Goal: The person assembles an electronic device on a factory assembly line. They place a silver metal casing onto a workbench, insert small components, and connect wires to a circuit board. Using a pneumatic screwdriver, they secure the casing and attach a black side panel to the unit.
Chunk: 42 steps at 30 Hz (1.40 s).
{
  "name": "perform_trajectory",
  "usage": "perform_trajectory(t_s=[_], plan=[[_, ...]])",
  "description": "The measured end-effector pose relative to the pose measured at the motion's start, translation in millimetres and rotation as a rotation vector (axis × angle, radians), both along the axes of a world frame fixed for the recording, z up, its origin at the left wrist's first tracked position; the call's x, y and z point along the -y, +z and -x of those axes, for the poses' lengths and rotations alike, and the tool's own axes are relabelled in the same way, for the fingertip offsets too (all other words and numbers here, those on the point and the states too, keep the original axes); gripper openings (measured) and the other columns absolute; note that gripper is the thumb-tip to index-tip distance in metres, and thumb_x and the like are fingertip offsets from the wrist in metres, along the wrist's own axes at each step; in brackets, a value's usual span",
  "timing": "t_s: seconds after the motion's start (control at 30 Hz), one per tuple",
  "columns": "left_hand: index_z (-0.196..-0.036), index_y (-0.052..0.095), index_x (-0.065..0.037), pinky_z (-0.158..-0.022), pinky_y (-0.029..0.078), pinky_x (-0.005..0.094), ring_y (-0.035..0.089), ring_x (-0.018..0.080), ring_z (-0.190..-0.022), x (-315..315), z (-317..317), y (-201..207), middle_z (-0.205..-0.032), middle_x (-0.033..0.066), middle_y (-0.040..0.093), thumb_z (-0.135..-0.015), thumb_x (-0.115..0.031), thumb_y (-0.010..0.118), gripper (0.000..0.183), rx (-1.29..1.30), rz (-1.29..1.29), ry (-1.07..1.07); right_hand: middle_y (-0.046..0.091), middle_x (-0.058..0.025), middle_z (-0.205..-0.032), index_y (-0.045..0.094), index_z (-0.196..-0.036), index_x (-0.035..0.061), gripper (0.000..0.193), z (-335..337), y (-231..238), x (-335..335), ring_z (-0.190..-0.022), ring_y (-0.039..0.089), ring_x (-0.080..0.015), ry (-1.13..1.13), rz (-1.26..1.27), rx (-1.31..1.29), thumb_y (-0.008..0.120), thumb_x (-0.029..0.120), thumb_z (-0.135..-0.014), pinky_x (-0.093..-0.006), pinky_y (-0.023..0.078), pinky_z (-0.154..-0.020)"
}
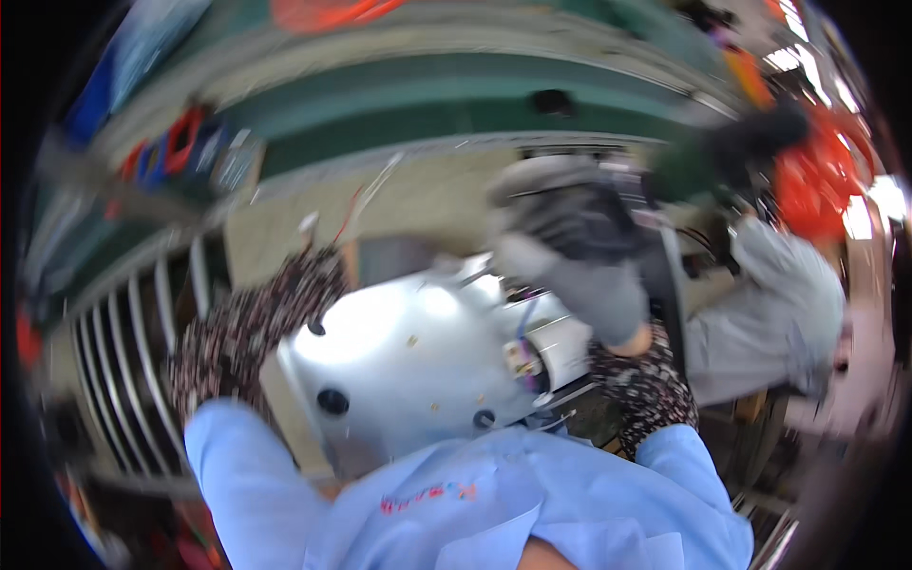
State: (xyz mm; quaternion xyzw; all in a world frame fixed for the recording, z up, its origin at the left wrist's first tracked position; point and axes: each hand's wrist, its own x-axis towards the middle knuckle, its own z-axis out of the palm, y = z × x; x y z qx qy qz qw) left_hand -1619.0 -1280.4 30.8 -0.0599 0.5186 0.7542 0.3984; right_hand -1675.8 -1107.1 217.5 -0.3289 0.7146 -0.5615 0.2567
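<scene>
one silver housing [408, 356] near torso [446, 508], likely for reach; left hand [397, 256] behind, right hand [575, 223] beyond; can't tell either grip.

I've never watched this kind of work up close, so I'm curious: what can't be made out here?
- Left hand, head view: not distinguishable beyond the blurred speckled sleeve.
- Right hand, head view: blur obscures whether it holds anything.
- Inside of the silver casing, head view: mostly hidden by its shell.
- Orange object, head view: blurred, cut off by the upper edge.
</scene>
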Motion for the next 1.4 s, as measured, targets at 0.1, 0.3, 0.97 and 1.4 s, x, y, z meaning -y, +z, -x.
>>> perform_trajectory(t_s=[0.1, 0.3, 0.97, 1.4], plan=[[-0.092, 0.06, 0.002, -0.06, 0.044, 0.0267, 0.054, 0.01, -0.066, 17, -5, -3, -0.074, 0.006, 0.061, -0.082, -0.028, 0.055, 0.031, -0.026, 0.035, 0.081, 0.057, -0.0003, -0.077, 0.052, -0.098, 0.0021, 0.033, 2, -13, 12, -0.064, 0.053, -0.0056, 0.046, 0.116, 0.247, 0.067, 0.008, -0.07, -0.02, 0.045, -0.057], [-0.091, 0.06, 0.002, -0.059, 0.044, 0.0265, 0.054, 0.0103, -0.066, 6, 34, -14, -0.074, 0.0064, 0.06, -0.083, -0.026, 0.054, 0.03, 0.008, 0.097, 0.102, 0.05, -0.0075, -0.072, 0.051, -0.084, 0.0016, 0.025, -15, -35, 16, -0.063, 0.046, -0.0142, 0.165, 0.691, -0.544, 0.062, 0.003, -0.061, -0.0288, 0.039, -0.052], [-0.09, 0.059, 0.003, -0.057, 0.044, 0.0256, 0.054, 0.0114, -0.065, -2, 19, -30, -0.075, 0.0079, 0.06, -0.084, -0.021, 0.05, 0.027, 0.061, 0.072, 0.111, 0.049, -0.0022, -0.065, 0.051, -0.083, 0.0014, 0.028, -19, -32, 24, -0.058, 0.043, -0.0097, 0.218, 0.392, -0.1, 0.057, 0.002, -0.056, -0.0248, 0.037, -0.053], [-0.09, 0.059, 0.004, -0.056, 0.045, 0.025, 0.054, 0.0122, -0.065, 0, 8, -33, -0.075, 0.0088, 0.06, -0.085, -0.018, 0.047, 0.025, 0.098, -0.021, 0.134, 0.053, -0.0017, -0.076, 0.052, -0.099, 0.0016, 0.036, -15, -30, 14, -0.068, 0.047, -0.0059, 0.158, 0.376, -0.047, 0.064, 0.009, -0.065, -0.0239, 0.04, -0.056]])
